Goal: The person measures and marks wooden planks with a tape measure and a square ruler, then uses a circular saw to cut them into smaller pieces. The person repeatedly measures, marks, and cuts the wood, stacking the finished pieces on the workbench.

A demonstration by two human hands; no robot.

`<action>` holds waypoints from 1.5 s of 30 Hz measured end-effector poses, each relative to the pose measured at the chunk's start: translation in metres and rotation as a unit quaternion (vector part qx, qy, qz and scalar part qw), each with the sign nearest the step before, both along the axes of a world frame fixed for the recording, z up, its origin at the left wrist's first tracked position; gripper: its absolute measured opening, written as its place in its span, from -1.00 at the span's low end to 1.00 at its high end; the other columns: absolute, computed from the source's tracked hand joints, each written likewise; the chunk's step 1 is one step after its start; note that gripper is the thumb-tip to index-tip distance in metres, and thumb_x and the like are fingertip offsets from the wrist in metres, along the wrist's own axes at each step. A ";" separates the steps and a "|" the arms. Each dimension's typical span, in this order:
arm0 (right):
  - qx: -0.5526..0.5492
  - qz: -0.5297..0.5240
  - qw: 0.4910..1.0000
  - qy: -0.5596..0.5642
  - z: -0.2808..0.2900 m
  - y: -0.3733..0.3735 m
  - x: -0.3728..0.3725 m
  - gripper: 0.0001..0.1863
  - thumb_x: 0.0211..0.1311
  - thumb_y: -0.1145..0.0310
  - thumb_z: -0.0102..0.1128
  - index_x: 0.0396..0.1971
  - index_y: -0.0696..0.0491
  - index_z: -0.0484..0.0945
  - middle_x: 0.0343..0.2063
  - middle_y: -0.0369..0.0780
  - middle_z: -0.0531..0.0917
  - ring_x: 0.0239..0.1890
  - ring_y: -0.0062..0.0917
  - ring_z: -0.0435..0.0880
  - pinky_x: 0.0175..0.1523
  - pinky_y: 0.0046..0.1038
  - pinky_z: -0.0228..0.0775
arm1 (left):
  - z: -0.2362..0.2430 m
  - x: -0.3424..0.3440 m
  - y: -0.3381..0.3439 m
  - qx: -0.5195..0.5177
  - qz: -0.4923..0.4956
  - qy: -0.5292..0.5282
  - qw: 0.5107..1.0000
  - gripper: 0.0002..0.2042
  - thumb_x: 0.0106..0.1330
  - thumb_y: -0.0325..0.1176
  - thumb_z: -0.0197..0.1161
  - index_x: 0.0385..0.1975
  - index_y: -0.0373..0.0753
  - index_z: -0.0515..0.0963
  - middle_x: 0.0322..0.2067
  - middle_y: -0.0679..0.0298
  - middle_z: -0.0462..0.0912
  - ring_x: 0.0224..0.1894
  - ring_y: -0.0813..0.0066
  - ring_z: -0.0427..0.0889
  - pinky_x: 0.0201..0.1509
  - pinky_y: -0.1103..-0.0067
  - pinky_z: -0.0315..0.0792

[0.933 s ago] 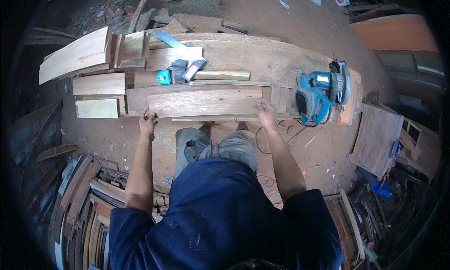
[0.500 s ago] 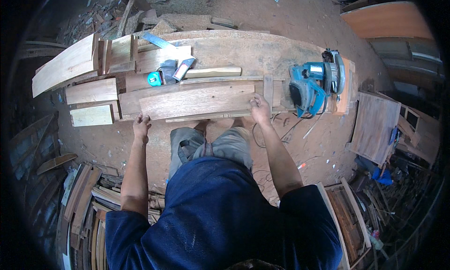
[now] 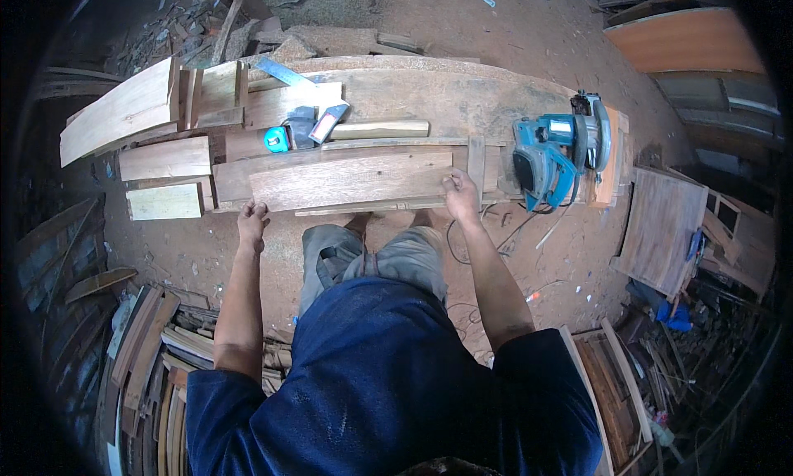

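A reddish-brown wooden board (image 3: pixel 351 180) lies lengthwise in front of me on the near side of the workbench (image 3: pixel 462 92). My left hand (image 3: pixel 253 225) grips its near left corner with bent fingers. At the right end, my right hand (image 3: pixel 461 197) pinches the board's edge between thumb and fingers. Just beyond the board are a narrow wooden strip (image 3: pixel 376 130), a teal tape measure (image 3: pixel 277 140) and a try square (image 3: pixel 285 72) with a blue-looking blade. A blue circular saw (image 3: pixel 552 154) rests on the bench to the right of my right hand.
Several cut planks (image 3: pixel 124 116) and shorter pale pieces (image 3: pixel 165 202) lie at the bench's left end. A cable (image 3: pixel 516 226) trails over the dirt floor below the saw. Wooden panels (image 3: pixel 661 220) stand at the right, and stacked timber (image 3: pixel 149 352) lies behind me on the left.
The view has shifted very slightly. Both hands keep their hold at the two ends of the board, which has hardly moved.
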State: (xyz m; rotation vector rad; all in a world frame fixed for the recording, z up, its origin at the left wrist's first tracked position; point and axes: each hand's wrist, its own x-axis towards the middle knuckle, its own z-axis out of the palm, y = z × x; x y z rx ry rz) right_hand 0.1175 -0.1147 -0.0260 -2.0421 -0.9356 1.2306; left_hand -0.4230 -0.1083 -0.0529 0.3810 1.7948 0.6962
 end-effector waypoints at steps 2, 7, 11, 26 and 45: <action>-0.008 -0.001 1.000 -0.003 0.005 0.001 -0.001 -0.61 0.44 0.42 0.19 0.19 0.23 0.49 -0.14 -0.11 0.75 -0.17 -0.55 0.71 -0.15 -0.49 0.56 | -0.002 -0.002 -0.001 0.003 -0.007 -0.004 1.000 -0.70 0.45 -0.27 0.30 0.15 -0.01 0.59 -0.16 0.50 0.65 -0.08 0.61 0.58 -0.03 0.48 0.46; -0.030 0.005 0.998 -0.049 0.030 0.008 -0.011 -0.59 0.42 0.40 0.21 0.20 0.20 0.50 -0.14 -0.12 0.75 -0.17 -0.52 0.72 -0.08 -0.49 0.54 | 0.000 0.000 0.000 -0.003 0.007 0.006 1.000 -0.68 0.43 -0.34 0.31 0.16 -0.04 0.56 -0.17 0.47 0.65 -0.11 0.60 0.59 -0.06 0.47 0.46; -0.021 -0.005 0.999 -0.034 0.023 0.005 -0.008 -0.58 0.41 0.37 0.23 0.20 0.19 0.51 -0.13 -0.12 0.76 -0.15 -0.49 0.72 -0.05 -0.47 0.53 | 0.000 0.003 0.000 0.006 0.014 0.004 1.000 -0.73 0.45 -0.29 0.31 0.11 -0.02 0.59 -0.22 0.52 0.62 -0.23 0.67 0.56 -0.14 0.57 0.47; -0.012 0.047 0.991 -0.124 0.041 0.002 -0.013 -0.52 0.39 0.29 0.27 0.22 0.19 0.51 -0.02 0.03 0.71 0.06 -0.26 0.69 0.21 -0.32 0.47 | 0.020 0.011 0.041 0.142 -0.197 0.362 0.900 -0.57 0.46 -0.16 0.27 0.23 -0.22 0.55 0.04 0.10 0.70 0.02 0.20 0.67 0.10 0.32 0.52; 0.012 0.185 0.971 -0.149 0.075 -0.070 -0.047 -0.54 0.37 0.27 0.31 0.18 0.18 0.55 -0.06 -0.09 0.66 -0.12 -0.38 0.68 -0.04 -0.37 0.57 | 0.015 0.077 0.200 0.048 -0.539 0.404 0.737 -0.51 0.17 -0.09 0.47 0.01 -0.24 0.57 -0.11 -0.10 0.68 -0.03 -0.01 0.71 0.06 0.21 0.56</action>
